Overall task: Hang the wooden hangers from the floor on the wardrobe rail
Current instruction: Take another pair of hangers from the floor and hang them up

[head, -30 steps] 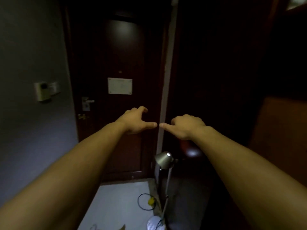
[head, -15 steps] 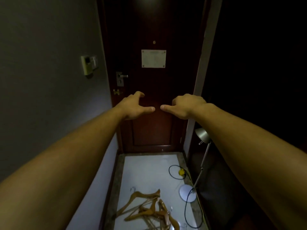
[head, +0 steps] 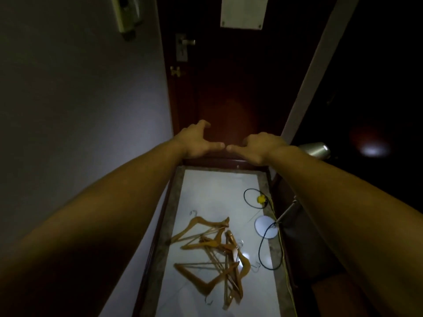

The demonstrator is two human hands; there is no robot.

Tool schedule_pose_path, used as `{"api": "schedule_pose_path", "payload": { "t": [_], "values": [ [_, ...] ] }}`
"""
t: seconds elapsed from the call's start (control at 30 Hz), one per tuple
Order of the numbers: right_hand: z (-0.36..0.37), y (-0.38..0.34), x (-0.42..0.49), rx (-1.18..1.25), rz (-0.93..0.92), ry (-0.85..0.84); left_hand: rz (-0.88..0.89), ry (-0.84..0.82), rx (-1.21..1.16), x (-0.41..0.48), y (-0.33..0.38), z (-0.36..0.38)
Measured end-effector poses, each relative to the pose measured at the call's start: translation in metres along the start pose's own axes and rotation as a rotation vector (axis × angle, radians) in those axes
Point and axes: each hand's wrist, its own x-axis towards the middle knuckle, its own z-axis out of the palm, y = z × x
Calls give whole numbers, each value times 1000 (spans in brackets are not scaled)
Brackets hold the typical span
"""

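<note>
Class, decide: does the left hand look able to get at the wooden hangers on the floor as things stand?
Probably, after stooping: the left hand hovers empty, high above the floor, and nothing covers the wooden hangers.

1. A dark red-brown door [head: 240,99] stands at twelve o'clock, with a white notice plate [head: 243,12] fixed high on it.
2. A metal lever handle [head: 185,43] is at eleven o'clock.
3. A grey wall [head: 80,99] at nine o'clock carries a small pale wall unit [head: 127,12].
4. A silver lamp head [head: 313,149] is at three o'clock. Its round white base [head: 266,226] is at four, on the pale floor [head: 217,191].
5. A black cable [head: 260,248] loops beside the base, near a yellow plug [head: 261,199].
</note>
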Motion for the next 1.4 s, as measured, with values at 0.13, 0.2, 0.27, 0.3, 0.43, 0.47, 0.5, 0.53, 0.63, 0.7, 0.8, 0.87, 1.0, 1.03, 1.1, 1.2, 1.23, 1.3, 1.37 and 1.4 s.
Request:
{"api": "schedule_pose_path", "payload": {
  "t": [0.13,0.2,0.27,0.3,0.43,0.47,0.5,0.53,0.63,0.7,0.8,0.87,1.0,1.03,1.1,1.2,1.23,1.3,1.37,1.4],
  "values": [
    [32,16,40,51,-51,-69,-68,-61,-24,23,-14,32],
    [51,21,55,102,-85,-116,-81,-78,-59,32,-19,47],
    [74,23,69,130,-101,-161,-103,-101,-96,37,-29,63],
    [87,23,76,119,-101,-193,-122,-107,-102,39,-36,72],
    [137,20,102,38,-104,-349,-208,-175,-77,51,-72,96],
    [147,19,107,30,-112,-359,-211,-201,-76,55,-81,101],
    [156,18,112,23,-119,-370,-225,-217,-78,58,-91,106],
    [165,17,118,20,-124,-391,-254,-224,-80,61,-99,110],
    [191,12,133,46,-121,-470,-283,-268,-52,77,-124,129],
    [209,9,144,67,-112,-490,-291,-296,-45,89,-138,144],
    [237,7,158,132,-58,-544,-319,-351,-44,108,-161,168],
    [264,6,170,183,-26,-600,-331,-404,-25,122,-182,185],
    [327,8,190,290,132,-621,-350,-483,-45,151,-227,221],
    [344,12,192,321,164,-644,-357,-501,-36,157,-239,233],
    [378,20,197,368,212,-678,-367,-528,-12,167,-263,259],
    [439,29,209,385,255,-715,-389,-552,-4,182,-303,309],
    [465,32,215,382,266,-733,-398,-555,-9,187,-318,328],
    [515,35,225,372,288,-753,-420,-561,-35,195,-349,369],
    [564,38,233,337,276,-746,-439,-572,-50,203,-380,411],
    [589,40,236,328,248,-738,-447,-577,-47,207,-396,432]
  ]
}}
